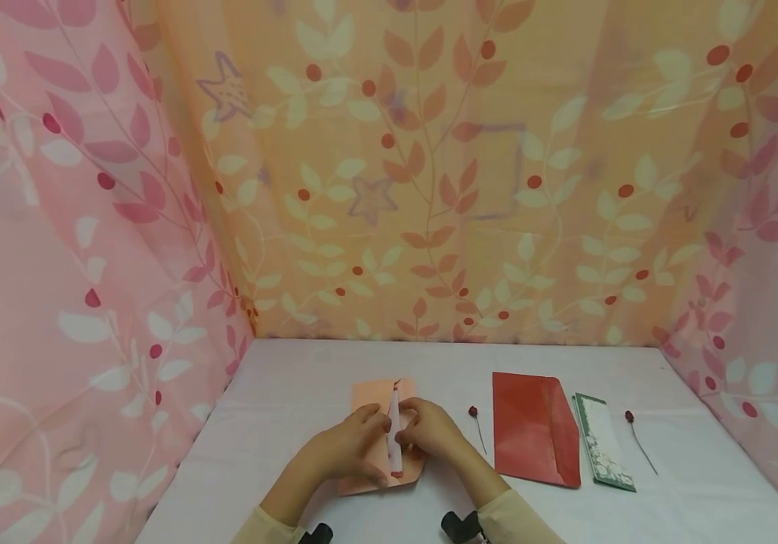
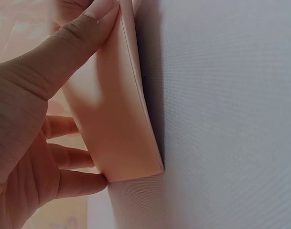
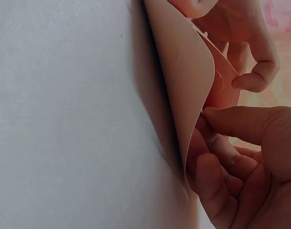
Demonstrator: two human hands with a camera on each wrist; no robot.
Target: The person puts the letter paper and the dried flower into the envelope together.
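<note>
A pale pink envelope [image 1: 372, 397] lies on the white table [image 1: 294, 408] in front of me, with both hands on it. My left hand [image 1: 362, 442] pinches its left side, the thumb [image 2: 83, 33] on top and the fingers underneath the envelope [image 2: 116, 119]. My right hand [image 1: 423, 434] pinches the raised, curved right side of the envelope [image 3: 188, 86] between thumb [image 3: 241, 119] and curled fingers. Between the hands a narrow white strip with red marks [image 1: 394, 438] stands on edge; I cannot tell whether it is a card or the flap.
Right of the hands lie a small red flower on a stem [image 1: 476, 423], a red envelope [image 1: 535, 438], a green-edged patterned card [image 1: 603, 442] and a second stemmed flower [image 1: 637, 438]. Leaf-patterned cloth walls [image 1: 430, 189] close in the table on three sides.
</note>
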